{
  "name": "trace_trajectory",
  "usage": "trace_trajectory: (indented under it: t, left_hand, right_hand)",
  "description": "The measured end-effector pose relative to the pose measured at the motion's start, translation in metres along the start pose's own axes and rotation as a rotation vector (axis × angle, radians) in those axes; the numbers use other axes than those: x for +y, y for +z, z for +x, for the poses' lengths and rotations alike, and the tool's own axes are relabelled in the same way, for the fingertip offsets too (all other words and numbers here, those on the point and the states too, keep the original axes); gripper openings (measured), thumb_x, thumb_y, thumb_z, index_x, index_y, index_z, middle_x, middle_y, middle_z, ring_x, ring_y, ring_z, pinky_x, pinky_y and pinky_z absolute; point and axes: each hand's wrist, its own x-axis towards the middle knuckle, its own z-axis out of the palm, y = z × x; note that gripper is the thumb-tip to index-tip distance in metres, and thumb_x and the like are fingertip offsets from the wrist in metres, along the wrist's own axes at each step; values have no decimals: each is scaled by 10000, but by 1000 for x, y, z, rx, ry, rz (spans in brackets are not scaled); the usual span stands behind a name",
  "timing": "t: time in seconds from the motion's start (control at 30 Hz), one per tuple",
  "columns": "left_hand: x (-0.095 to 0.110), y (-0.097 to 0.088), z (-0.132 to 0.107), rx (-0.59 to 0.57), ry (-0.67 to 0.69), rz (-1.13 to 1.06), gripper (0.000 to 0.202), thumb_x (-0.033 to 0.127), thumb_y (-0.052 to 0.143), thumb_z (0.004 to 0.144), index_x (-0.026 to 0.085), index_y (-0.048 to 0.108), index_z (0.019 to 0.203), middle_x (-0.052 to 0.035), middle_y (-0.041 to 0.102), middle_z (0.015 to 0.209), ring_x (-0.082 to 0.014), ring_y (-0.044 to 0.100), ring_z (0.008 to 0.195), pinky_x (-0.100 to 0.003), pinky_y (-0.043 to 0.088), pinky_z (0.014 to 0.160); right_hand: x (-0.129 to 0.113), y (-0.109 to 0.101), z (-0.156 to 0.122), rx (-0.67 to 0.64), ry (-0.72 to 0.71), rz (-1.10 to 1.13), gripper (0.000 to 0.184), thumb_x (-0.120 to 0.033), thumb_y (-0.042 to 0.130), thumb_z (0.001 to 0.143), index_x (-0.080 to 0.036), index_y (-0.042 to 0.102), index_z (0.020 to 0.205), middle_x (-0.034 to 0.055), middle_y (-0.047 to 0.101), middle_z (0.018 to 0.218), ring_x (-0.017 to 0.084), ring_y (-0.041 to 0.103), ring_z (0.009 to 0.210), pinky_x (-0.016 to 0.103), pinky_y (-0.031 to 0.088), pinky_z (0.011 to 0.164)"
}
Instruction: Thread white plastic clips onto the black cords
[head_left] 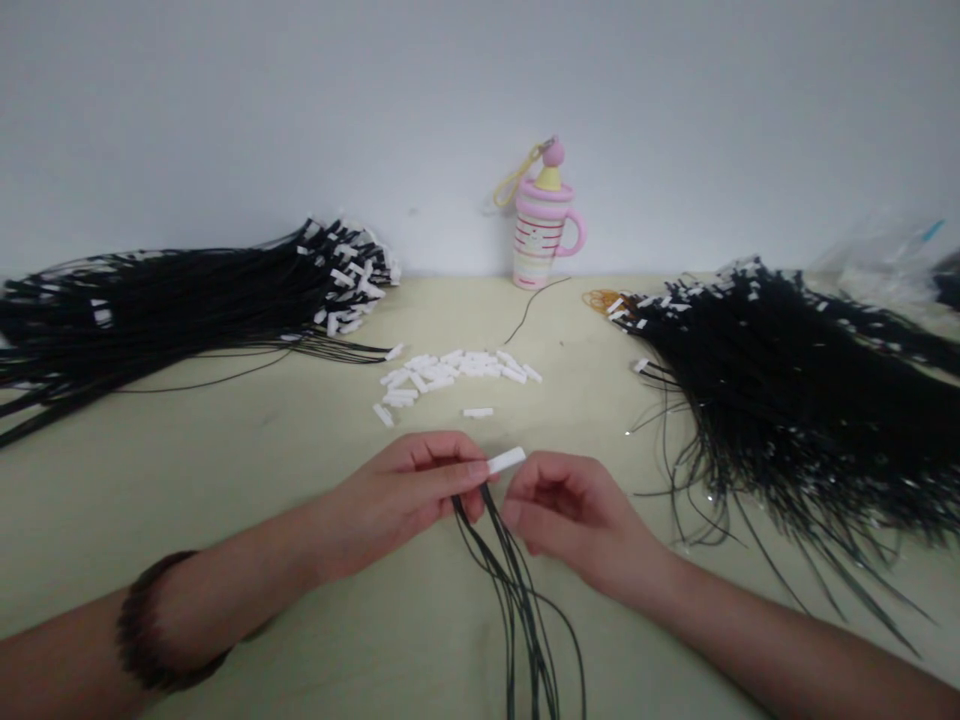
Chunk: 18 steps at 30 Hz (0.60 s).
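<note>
Pale yellow-green tabletop [225,470] runs back to a plain white wall. Near its front edge, the left hand [397,495] pinches a small white plastic sleeve [507,460] between thumb and forefinger, with a few thin black cords [517,590] trailing from the fingers toward the viewer. Just beside it, the right hand [570,510] curls its fingers, fingertips close to the sleeve; whether they touch it I cannot tell. Behind the hands lies a scatter of white sleeves [450,375]. Behind that scatter stands a pink striped cup [541,235]; bundles of black cords lie left [172,300] and right [787,390] of it.

plain white wall [225,100], pale yellow-green table [187,470]
</note>
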Motion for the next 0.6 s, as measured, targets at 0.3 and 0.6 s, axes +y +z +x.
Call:
trace_trajectory:
  t: [0.3,0.6]
  left_hand:
    - [2,-1,0,59,-42,-49,116,204,592,791,141,627,700,-1,581,643,-89,515,628,-211,387,627]
    - [3,1,2,53,-34,-36,132,212,596,791,142,627,684,1,584,632,-93,516,633,-210,389,624]
  right_hand:
    - [-3,-9,0,-102,16,-199,197,-270,568,782,-120,571,655,-16,494,563,59,397,499,197,322,472]
    - [-8,-8,-4,-108,-124,-484,178,-232,524,817,-124,570,683,-30,441,593,54,356,544,171,295,475]
